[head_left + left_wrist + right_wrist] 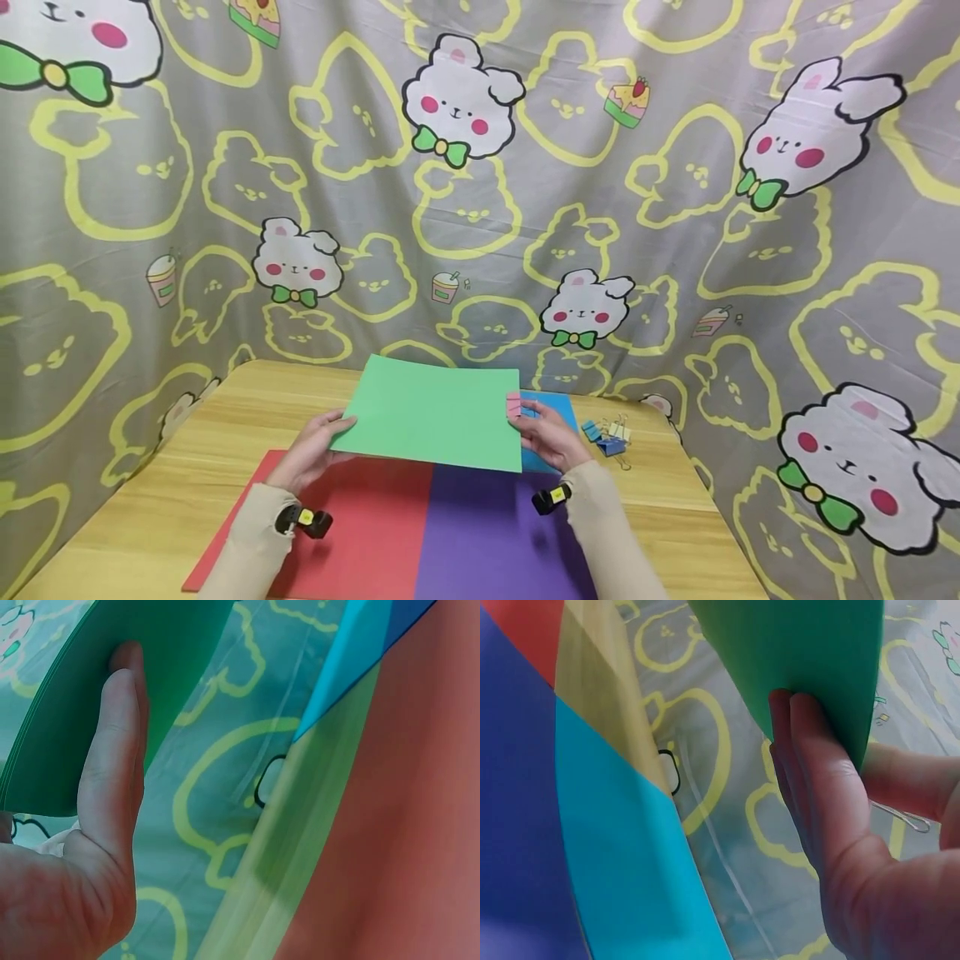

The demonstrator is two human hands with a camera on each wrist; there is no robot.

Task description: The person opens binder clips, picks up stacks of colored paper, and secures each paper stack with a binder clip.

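Observation:
A stack of green paper sheets point(442, 412) is held up over the table, tilted, with layered edges visible in the left wrist view. My left hand point(318, 442) grips its left edge, thumb on top and straight fingers point(112, 761) underneath. At the right edge sits a pink binder clip point(513, 406). My right hand point(551, 433) holds that edge around the clip, its fingers point(821, 757) lying against the sheets' underside. A wire clip handle point(907, 817) shows beside the right thumb. How firmly the right fingers press the clip is hidden.
Below lie a red panel point(360, 525) and a purple panel point(502, 533), with a blue panel point(555, 408) behind on the right. Several binder clips point(611, 442), teal, yellow and blue, lie on the wooden table point(660, 492). A patterned curtain point(480, 192) surrounds the table's back and sides.

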